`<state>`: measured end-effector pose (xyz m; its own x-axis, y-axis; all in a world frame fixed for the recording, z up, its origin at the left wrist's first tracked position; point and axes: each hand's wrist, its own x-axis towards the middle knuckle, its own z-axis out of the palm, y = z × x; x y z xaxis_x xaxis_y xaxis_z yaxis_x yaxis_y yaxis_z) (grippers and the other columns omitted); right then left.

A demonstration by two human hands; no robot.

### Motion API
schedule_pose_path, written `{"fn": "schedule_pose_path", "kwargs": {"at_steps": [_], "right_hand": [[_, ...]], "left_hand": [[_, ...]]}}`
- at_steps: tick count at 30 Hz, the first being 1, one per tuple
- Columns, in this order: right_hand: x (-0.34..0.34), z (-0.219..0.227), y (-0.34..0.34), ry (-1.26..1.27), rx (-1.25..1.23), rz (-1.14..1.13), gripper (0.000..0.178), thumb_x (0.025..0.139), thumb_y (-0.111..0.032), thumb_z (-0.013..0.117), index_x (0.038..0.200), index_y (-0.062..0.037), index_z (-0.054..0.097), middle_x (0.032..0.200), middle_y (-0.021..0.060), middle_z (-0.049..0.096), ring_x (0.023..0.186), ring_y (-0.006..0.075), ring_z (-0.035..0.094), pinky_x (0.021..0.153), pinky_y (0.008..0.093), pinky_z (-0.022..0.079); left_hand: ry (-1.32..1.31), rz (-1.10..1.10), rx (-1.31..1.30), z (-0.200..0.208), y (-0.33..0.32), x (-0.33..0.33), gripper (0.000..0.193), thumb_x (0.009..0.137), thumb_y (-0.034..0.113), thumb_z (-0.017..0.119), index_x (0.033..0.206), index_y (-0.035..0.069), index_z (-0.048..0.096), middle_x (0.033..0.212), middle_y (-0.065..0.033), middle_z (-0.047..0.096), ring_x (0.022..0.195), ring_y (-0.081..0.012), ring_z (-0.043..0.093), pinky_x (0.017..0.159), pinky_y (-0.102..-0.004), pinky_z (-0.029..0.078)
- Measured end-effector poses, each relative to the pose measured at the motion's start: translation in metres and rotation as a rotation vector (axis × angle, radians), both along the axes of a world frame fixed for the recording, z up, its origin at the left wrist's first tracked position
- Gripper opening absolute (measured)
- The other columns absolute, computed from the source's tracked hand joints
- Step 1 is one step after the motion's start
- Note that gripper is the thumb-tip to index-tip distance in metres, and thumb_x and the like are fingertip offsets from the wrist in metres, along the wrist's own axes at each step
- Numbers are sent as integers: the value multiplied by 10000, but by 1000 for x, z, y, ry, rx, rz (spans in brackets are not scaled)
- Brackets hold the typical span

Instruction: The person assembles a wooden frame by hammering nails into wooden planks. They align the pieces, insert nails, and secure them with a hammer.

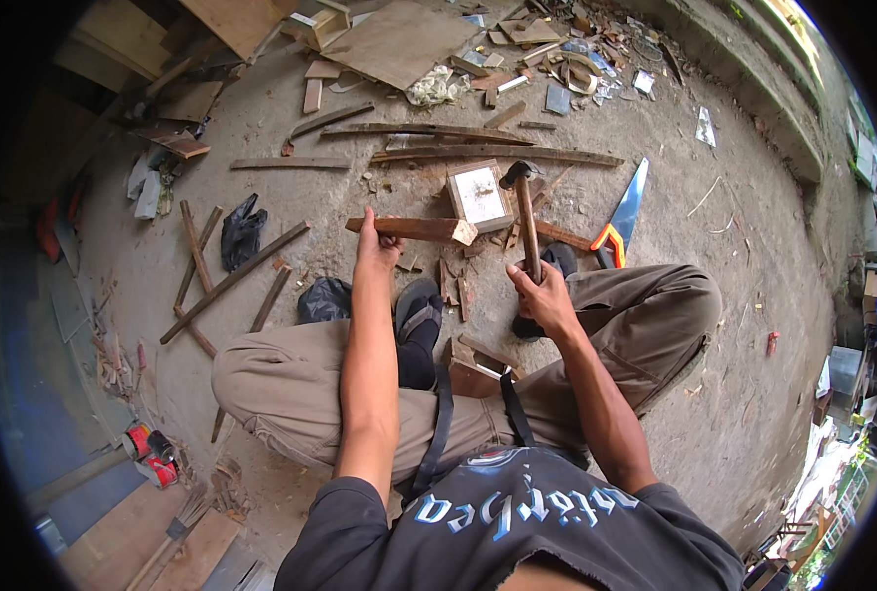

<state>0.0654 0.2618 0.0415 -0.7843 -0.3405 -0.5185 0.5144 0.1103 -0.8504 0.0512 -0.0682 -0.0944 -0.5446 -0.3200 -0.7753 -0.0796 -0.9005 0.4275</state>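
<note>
My left hand (377,242) is closed around a short piece of dark wood (414,229), held level with its pale cut end to the right. In my right hand (544,295) is a claw hammer (528,222), gripped low on its wooden handle with the metal head up and away from me. Between and beyond the two hands stands a small wooden box or block (480,194) with a white top. A handsaw (625,217) with an orange and black handle lies on the ground to the right of the hammer.
Long wooden strips (497,154) lie across the ground ahead. More sticks (236,281) and a black plastic bag (244,232) are at the left. Scraps and a flat board (404,41) litter the far side. Red cans (151,453) stand at lower left. A concrete ledge (753,89) runs along the far right.
</note>
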Motion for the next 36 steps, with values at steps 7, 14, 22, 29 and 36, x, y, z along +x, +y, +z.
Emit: {"fn": "schedule_pose_path", "kwargs": {"at_steps": [7, 14, 22, 29, 36], "right_hand": [[-3, 8, -6, -145, -70, -123, 444, 969, -511, 586, 955, -78, 487, 637, -49, 422, 452, 43, 328, 410, 235, 280], [-6, -18, -3, -256, -186, -162, 431, 969, -515, 587, 861, -112, 482, 592, -58, 397, 459, 47, 328, 424, 239, 253], [-4, -23, 7, -392, -334, -230, 316, 950, -398, 667, 887, -147, 487, 681, -61, 413, 483, 24, 301, 426, 201, 253], [5, -24, -3, -289, -261, -108, 273, 926, -294, 714, 850, -113, 524, 693, -65, 462, 503, 20, 366, 435, 200, 280], [2, -35, -1, -433, -267, -190, 305, 922, -319, 723, 933, -73, 544, 725, -35, 509, 510, 19, 386, 427, 193, 292]], "left_hand": [[-1, -48, -142, 14, 13, 3, 476, 925, 605, 581, 944, 129, 583, 898, -20, 659, 852, -170, 666, 683, -337, 510], [315, -128, -191, 39, 56, -3, 426, 936, 544, 601, 1024, 136, 519, 865, -26, 595, 882, -218, 640, 907, -516, 541], [458, -28, -112, 35, 57, 0, 349, 954, 493, 601, 1022, 160, 519, 861, -23, 564, 900, -209, 612, 896, -557, 544], [474, 160, -131, 49, 44, 2, 278, 978, 431, 590, 1014, 166, 515, 811, 26, 500, 787, -152, 561, 867, -487, 537], [373, 326, -195, 68, 46, -5, 233, 944, 335, 646, 965, 161, 494, 768, 35, 441, 646, -108, 453, 592, -291, 418]]}}
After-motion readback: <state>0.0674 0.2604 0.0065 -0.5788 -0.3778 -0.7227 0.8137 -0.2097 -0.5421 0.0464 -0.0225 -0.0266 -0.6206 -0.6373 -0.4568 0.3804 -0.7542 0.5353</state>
